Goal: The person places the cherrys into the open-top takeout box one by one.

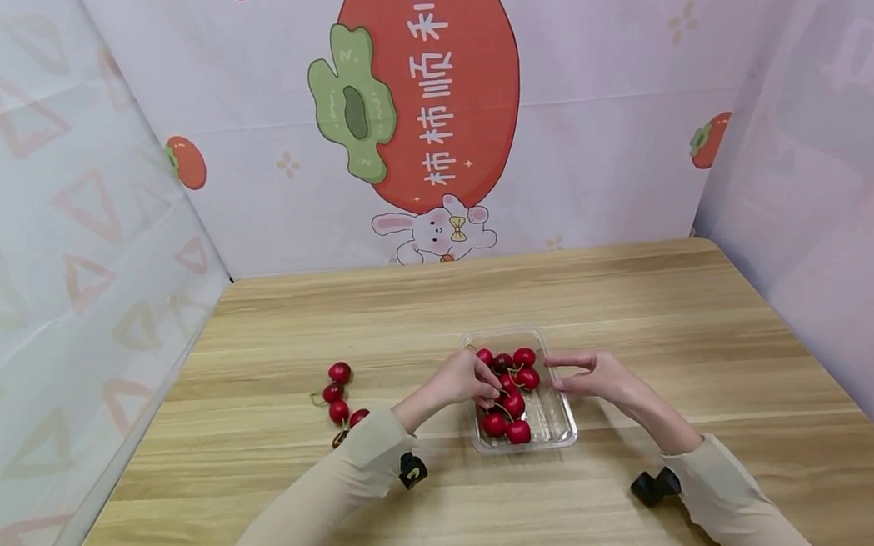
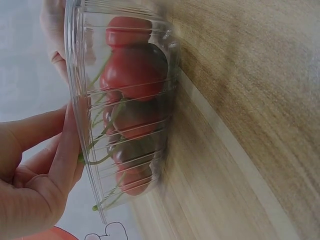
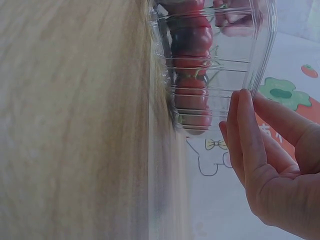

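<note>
A clear plastic box (image 1: 559,432) with several red cherries (image 1: 518,432) stands on the wooden table. My left hand (image 1: 468,377) reaches over its left side with curled fingers. Thumb and fingers pinch a cherry by its green stem (image 2: 90,161) at the rim, as the left wrist view shows. My right hand (image 1: 599,377) is at the right side of the box, its fairly straight fingers (image 3: 244,117) touching the rim. Through the ribbed wall, the right wrist view shows cherries (image 3: 192,85) lined up inside.
Several loose cherries (image 1: 338,411) lie on the table (image 1: 634,303) left of the box, one partly hidden by my left sleeve (image 1: 337,488). Behind the table hangs a printed cloth (image 1: 596,171) with a big persimmon and a rabbit. Similar cloths hang along both sides.
</note>
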The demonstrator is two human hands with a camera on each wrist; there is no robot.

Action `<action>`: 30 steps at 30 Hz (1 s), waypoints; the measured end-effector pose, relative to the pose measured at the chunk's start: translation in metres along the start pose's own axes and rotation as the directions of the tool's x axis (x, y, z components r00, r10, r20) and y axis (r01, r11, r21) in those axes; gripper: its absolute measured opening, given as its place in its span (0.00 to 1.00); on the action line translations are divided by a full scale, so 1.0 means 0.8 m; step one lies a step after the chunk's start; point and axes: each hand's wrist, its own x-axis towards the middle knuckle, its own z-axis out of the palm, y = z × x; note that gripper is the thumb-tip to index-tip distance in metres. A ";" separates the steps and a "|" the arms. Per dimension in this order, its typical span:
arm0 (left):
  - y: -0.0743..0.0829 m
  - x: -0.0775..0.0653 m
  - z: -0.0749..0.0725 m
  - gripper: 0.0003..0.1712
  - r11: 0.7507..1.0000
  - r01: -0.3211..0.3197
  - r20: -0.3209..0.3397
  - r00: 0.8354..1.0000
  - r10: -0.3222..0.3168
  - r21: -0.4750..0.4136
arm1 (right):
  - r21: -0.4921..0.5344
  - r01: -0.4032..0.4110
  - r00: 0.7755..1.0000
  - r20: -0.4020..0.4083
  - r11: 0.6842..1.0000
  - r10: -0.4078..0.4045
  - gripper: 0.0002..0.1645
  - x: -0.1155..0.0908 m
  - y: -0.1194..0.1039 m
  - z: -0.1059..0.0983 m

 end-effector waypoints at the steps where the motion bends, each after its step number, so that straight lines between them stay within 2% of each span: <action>1: 0.000 0.000 0.000 0.03 1.000 0.002 0.000 1.000 -0.002 0.001 | 0.002 -0.001 1.000 -0.003 1.000 0.001 0.31 0.000 0.000 0.000; 11: -0.002 -0.005 -0.005 0.04 0.999 -0.026 0.001 1.000 0.026 -0.025 | -0.006 0.006 1.000 0.001 1.000 -0.006 0.31 -0.001 0.000 0.000; 19: -0.010 -0.019 -0.020 0.07 0.994 -0.109 -0.017 0.994 0.109 -0.011 | -0.007 0.005 1.000 0.004 1.000 -0.005 0.31 -0.004 -0.002 0.000; 25: -0.014 -0.032 -0.031 0.10 0.983 -0.183 -0.021 0.983 0.182 -0.027 | 0.001 -0.003 1.000 0.001 1.000 0.003 0.31 -0.004 -0.003 0.001; 30: -0.019 -0.042 -0.035 0.11 0.981 -0.191 -0.048 0.981 0.190 -0.017 | 0.004 -0.008 1.000 -0.001 1.000 0.008 0.30 -0.004 -0.004 0.000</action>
